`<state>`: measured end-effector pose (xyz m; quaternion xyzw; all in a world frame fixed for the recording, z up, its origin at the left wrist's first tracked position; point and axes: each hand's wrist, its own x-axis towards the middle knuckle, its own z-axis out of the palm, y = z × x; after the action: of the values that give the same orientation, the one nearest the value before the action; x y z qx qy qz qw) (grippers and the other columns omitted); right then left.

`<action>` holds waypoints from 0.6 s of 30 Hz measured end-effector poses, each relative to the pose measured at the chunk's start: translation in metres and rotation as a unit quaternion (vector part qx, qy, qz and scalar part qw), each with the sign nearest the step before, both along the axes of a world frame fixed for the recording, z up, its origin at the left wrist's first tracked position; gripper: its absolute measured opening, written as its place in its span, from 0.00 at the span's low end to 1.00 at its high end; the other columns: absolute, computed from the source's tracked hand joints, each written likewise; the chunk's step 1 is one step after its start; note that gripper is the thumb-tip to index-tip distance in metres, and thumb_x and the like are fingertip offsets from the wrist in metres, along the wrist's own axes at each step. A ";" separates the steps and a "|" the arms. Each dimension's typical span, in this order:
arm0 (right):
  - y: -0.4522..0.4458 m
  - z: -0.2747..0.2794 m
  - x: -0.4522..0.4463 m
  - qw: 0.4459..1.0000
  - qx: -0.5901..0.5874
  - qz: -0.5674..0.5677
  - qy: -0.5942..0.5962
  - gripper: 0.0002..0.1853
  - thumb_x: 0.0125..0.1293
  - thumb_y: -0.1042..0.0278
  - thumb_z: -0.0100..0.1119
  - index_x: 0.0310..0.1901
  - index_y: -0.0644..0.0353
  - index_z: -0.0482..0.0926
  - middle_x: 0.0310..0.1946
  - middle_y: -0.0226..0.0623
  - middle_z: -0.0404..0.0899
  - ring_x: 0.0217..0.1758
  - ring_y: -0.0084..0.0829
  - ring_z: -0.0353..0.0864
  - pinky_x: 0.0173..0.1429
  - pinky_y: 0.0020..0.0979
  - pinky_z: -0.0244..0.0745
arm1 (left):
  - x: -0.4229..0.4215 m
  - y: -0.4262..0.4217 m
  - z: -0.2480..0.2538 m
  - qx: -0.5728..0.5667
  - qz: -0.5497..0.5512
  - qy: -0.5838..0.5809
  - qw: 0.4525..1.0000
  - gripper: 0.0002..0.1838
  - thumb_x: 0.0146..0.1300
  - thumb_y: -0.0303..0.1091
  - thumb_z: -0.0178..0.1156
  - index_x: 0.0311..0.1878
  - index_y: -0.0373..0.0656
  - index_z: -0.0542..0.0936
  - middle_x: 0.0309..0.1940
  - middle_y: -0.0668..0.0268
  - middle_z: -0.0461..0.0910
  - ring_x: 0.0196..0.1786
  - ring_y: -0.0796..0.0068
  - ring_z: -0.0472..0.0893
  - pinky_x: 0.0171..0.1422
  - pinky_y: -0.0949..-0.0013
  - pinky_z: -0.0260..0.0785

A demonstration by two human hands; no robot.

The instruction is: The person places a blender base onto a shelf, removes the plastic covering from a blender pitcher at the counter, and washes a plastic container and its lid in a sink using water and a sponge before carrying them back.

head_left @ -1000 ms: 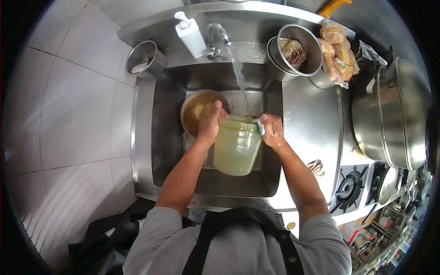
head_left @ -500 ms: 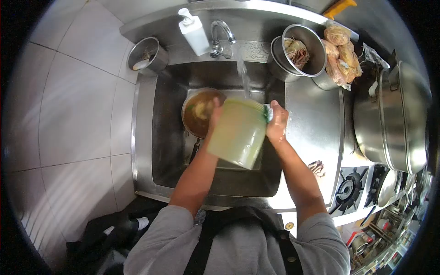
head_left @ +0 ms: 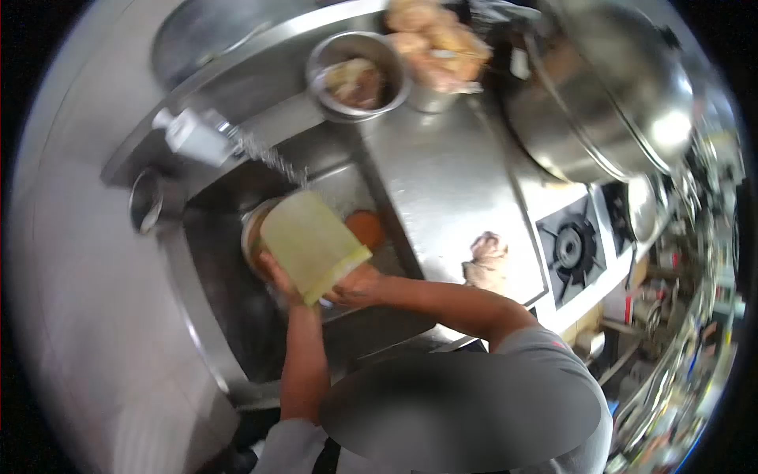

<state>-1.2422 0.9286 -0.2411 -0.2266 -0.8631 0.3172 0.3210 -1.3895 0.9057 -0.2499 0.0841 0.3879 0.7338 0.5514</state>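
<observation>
The left hand (head_left: 282,281) is clamped on the tub (head_left: 309,235), its fingers lying along the left side close to the rim. The right hand (head_left: 357,286) is at the rim, on the near right of the tub; its fingertips are hidden, and I cannot tell whether they close on anything. The tub lies tilted across the grip: its rim is down by the two wrists, and its body stretches away beyond the hands to its base, toward the running water (head_left: 272,160).

The tub is held over the sink (head_left: 371,336). Beneath it and to the left, a crescent of the pan (head_left: 249,231) shows, the rest covered by the tub. Just to the right of the tub is an orange round thing (head_left: 365,228), blurred.

Behind the sink, the water comes from the tap (head_left: 227,136), beside a white bottle (head_left: 196,141). A steel cup (head_left: 148,201) stands at the sink's left corner. To the right, the counter (head_left: 442,186) bears a crumpled cloth (head_left: 487,262); at its back are a steel pot (head_left: 394,73) with food inside and bagged food (head_left: 438,49). Farther right are a large pot (head_left: 600,103) and a burner (head_left: 570,248).
</observation>
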 end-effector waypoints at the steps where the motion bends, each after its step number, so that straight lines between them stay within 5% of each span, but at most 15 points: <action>1: 0.003 -0.014 -0.006 0.998 -0.026 -0.042 0.037 0.22 0.62 0.49 0.61 0.51 0.56 0.80 0.49 0.46 0.80 0.51 0.47 0.79 0.56 0.45 0.73 | 0.007 -0.004 -0.004 0.021 -0.027 -0.037 0.999 0.46 0.65 0.72 0.42 0.72 0.43 0.59 0.70 0.59 0.62 0.69 0.56 0.65 0.74 0.52 0.57; 6: -0.006 -0.015 -0.061 0.924 -0.092 -0.367 -0.065 0.21 0.62 0.51 0.60 0.50 0.56 0.80 0.50 0.47 0.79 0.54 0.47 0.78 0.59 0.44 0.71 | 0.033 0.006 -0.045 0.147 -0.162 -0.112 0.969 0.44 0.66 0.70 0.42 0.72 0.42 0.59 0.70 0.59 0.61 0.70 0.59 0.63 0.75 0.55 0.54; 8: -0.015 -0.018 -0.097 0.780 -0.035 -0.622 -0.059 0.20 0.63 0.52 0.59 0.50 0.56 0.80 0.51 0.47 0.79 0.55 0.46 0.78 0.60 0.44 0.71 | 0.039 0.019 -0.064 0.024 0.071 0.213 0.974 0.43 0.68 0.69 0.39 0.72 0.40 0.59 0.70 0.58 0.61 0.69 0.60 0.63 0.75 0.56 0.54; 9: -0.007 -0.021 -0.088 0.768 -0.017 -0.638 -0.061 0.20 0.63 0.52 0.59 0.50 0.56 0.80 0.51 0.47 0.79 0.55 0.46 0.78 0.60 0.44 0.71 | 0.032 0.018 -0.060 0.018 0.012 0.109 0.994 0.42 0.69 0.68 0.38 0.71 0.40 0.58 0.69 0.58 0.61 0.69 0.60 0.63 0.75 0.56 0.54; 10: 0.004 -0.023 -0.074 0.814 -0.026 -0.575 -0.083 0.21 0.62 0.52 0.59 0.52 0.56 0.79 0.52 0.47 0.78 0.56 0.46 0.77 0.61 0.43 0.70 | 0.013 0.008 -0.061 0.010 -0.049 0.003 0.999 0.42 0.70 0.67 0.36 0.71 0.39 0.58 0.68 0.57 0.62 0.69 0.60 0.63 0.75 0.57 0.53; 11: 0.022 -0.024 -0.051 0.852 -0.030 -0.511 -0.108 0.22 0.62 0.51 0.58 0.53 0.56 0.79 0.54 0.46 0.77 0.58 0.46 0.76 0.63 0.43 0.69 | -0.002 0.003 -0.120 0.006 -0.050 0.372 0.927 0.41 0.71 0.66 0.35 0.72 0.40 0.56 0.69 0.56 0.60 0.70 0.60 0.62 0.75 0.57 0.54; 12: 0.034 -0.023 -0.016 0.942 -0.100 -0.262 -0.184 0.25 0.61 0.50 0.57 0.56 0.55 0.77 0.57 0.46 0.75 0.60 0.45 0.74 0.64 0.43 0.68 | -0.004 -0.001 -0.114 -0.004 -0.155 0.662 0.733 0.42 0.70 0.66 0.37 0.73 0.41 0.54 0.70 0.55 0.58 0.70 0.57 0.62 0.74 0.54 0.56; 13: 0.045 -0.021 0.012 0.954 -0.172 0.009 -0.246 0.28 0.61 0.49 0.57 0.59 0.55 0.76 0.60 0.46 0.73 0.63 0.44 0.73 0.66 0.43 0.67 | 0.012 -0.004 -0.097 -0.017 -0.106 0.505 0.856 0.46 0.64 0.69 0.44 0.74 0.43 0.53 0.71 0.56 0.58 0.72 0.56 0.60 0.76 0.50 0.53; 14: 0.053 -0.023 0.013 0.941 -0.099 0.002 -0.323 0.30 0.58 0.50 0.57 0.61 0.55 0.74 0.61 0.46 0.72 0.63 0.44 0.72 0.67 0.42 0.66 | 0.028 -0.006 -0.074 -0.040 -0.054 0.331 0.941 0.50 0.59 0.71 0.51 0.75 0.46 0.53 0.72 0.57 0.57 0.73 0.55 0.59 0.77 0.46 0.50; 15: 0.054 -0.029 0.000 0.919 -0.027 0.005 -0.394 0.33 0.56 0.51 0.58 0.63 0.55 0.72 0.62 0.46 0.72 0.64 0.44 0.72 0.68 0.41 0.65 | 0.038 0.006 -0.055 -0.025 -0.055 0.327 0.943 0.50 0.59 0.71 0.51 0.75 0.46 0.53 0.72 0.57 0.57 0.73 0.55 0.59 0.77 0.46 0.50; 16: 0.040 -0.010 -0.012 0.918 -0.017 -0.002 -0.396 0.33 0.56 0.51 0.58 0.63 0.55 0.72 0.62 0.46 0.72 0.64 0.44 0.72 0.68 0.41 0.65 | 0.045 0.019 -0.036 -0.044 -0.083 0.150 0.984 0.50 0.59 0.72 0.50 0.75 0.46 0.54 0.71 0.55 0.59 0.71 0.54 0.62 0.75 0.45 0.54; 17: 0.017 0.027 -0.029 0.903 -0.139 -0.262 -0.311 0.33 0.58 0.50 0.56 0.64 0.55 0.71 0.63 0.46 0.70 0.66 0.45 0.70 0.70 0.45 0.62 | 0.051 0.024 -0.019 -0.064 -0.111 -0.032 0.991 0.50 0.58 0.73 0.49 0.74 0.46 0.55 0.70 0.53 0.60 0.69 0.53 0.65 0.72 0.44 0.58; 18: 0.000 0.047 -0.040 0.807 -0.251 -0.497 -0.195 0.32 0.60 0.49 0.54 0.65 0.56 0.70 0.64 0.46 0.69 0.68 0.47 0.67 0.71 0.49 0.59 | 0.054 0.018 -0.001 0.006 -0.258 -0.124 0.958 0.50 0.58 0.73 0.50 0.72 0.43 0.58 0.69 0.54 0.61 0.68 0.52 0.66 0.71 0.46 0.60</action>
<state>-1.2820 0.9288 -0.1944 -0.7546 -0.5670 0.2691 0.1912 -1.3354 0.9234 -0.2512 0.0926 0.2774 0.5734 0.7653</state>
